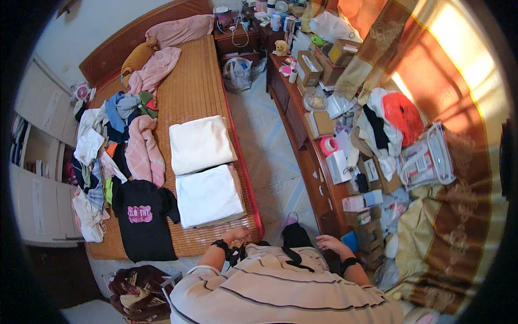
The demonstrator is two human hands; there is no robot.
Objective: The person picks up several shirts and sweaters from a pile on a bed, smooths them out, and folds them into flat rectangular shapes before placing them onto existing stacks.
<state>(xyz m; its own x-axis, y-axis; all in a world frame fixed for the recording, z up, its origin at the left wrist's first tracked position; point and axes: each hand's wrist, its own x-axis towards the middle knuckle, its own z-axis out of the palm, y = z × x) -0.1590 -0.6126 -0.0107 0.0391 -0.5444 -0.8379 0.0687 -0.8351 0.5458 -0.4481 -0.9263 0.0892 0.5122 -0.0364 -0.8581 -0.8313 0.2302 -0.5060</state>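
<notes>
My left hand (239, 234) hangs by the near right corner of the bed, just below a stack of folded white clothes (210, 196); it seems to hold nothing, though its fingers are hard to make out. Behind that stack lies a second folded stack, cream-white (200, 143). My right hand (328, 243) is held low beside the wooden cabinet, fingers apart and empty. A black T-shirt (145, 237) with a pink print is spread flat on the woven bed mat (194, 81), left of the stacks. Beyond it, a mixed heap of clothes (91, 141) and a pink blanket (145, 156) cover the bed's left side.
A tiled floor aisle (265, 162) runs between the bed and a long wooden cabinet (299, 139) crowded with boxes and bags. A plastic bag (238, 75) stands at the aisle's far end. Near the bed's foot, a dark red patterned blanket (135, 291) is heaped on a chair or rack.
</notes>
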